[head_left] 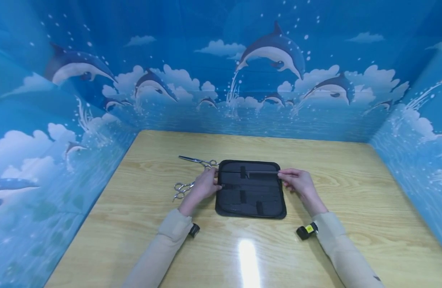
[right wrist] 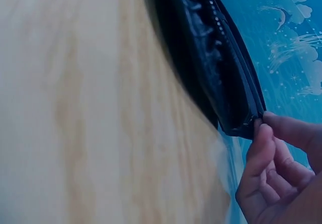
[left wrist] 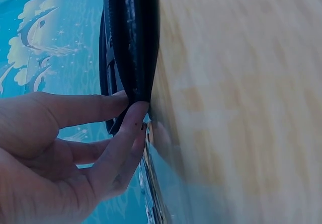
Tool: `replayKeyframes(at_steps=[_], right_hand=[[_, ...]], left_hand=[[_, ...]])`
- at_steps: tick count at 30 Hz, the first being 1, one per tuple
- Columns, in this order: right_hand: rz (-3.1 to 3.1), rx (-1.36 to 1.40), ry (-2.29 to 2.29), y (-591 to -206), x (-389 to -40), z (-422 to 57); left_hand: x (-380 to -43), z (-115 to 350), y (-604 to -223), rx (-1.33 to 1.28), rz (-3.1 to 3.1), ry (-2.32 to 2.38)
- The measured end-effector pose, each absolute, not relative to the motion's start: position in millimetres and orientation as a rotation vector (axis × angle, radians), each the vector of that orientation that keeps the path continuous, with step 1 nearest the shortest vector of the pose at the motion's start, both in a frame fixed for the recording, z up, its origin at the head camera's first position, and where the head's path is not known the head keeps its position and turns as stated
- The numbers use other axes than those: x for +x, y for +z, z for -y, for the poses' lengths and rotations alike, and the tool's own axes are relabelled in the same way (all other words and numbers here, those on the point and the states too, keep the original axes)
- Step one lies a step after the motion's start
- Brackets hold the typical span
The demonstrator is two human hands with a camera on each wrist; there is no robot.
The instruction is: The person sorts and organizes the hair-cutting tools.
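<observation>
A black zip case [head_left: 264,200] lies opened flat, its inside showing elastic loops. My left hand [head_left: 206,184] pinches the case's left edge between thumb and fingers, seen closely in the left wrist view. Across the upper part of the case runs a dark tail comb [head_left: 263,175], its thin tail passing toward the left under a loop. With thumb and fingertips, my right hand [head_left: 301,182] pinches the comb's right end at the case's edge. In the right wrist view, the fingertips [right wrist: 264,131] meet at the case's corner, and the comb is mostly hidden.
Silver hair scissors [head_left: 192,159] lie left of the case's upper corner. More scissors handles [head_left: 183,187] show beside my left hand, which covers part of them. Dolphin-printed cloth [head_left: 221,112] walls the wooden table [head_left: 350,192] at the back and sides.
</observation>
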State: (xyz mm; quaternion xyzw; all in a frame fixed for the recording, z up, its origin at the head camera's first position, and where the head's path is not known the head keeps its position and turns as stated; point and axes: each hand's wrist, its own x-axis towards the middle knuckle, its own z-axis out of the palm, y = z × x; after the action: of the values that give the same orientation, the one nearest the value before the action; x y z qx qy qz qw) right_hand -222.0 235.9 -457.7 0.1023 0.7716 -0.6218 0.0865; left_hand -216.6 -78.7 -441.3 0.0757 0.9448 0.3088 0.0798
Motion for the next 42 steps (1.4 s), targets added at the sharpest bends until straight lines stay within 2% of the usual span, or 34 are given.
replayKeyframes(at_steps=[15,42], right_hand=[[-2.597,0.097,-1.488,-453.8,-222.5,-233.5],[-2.665,0.075,-1.449,-451.5,-223.0,-230.7]], left_hand=[[-217.0,77.1,-442.5,0.201,-2.831,0.914],[-217.6,77.7,-441.3,0.18,-2.805,0.949]])
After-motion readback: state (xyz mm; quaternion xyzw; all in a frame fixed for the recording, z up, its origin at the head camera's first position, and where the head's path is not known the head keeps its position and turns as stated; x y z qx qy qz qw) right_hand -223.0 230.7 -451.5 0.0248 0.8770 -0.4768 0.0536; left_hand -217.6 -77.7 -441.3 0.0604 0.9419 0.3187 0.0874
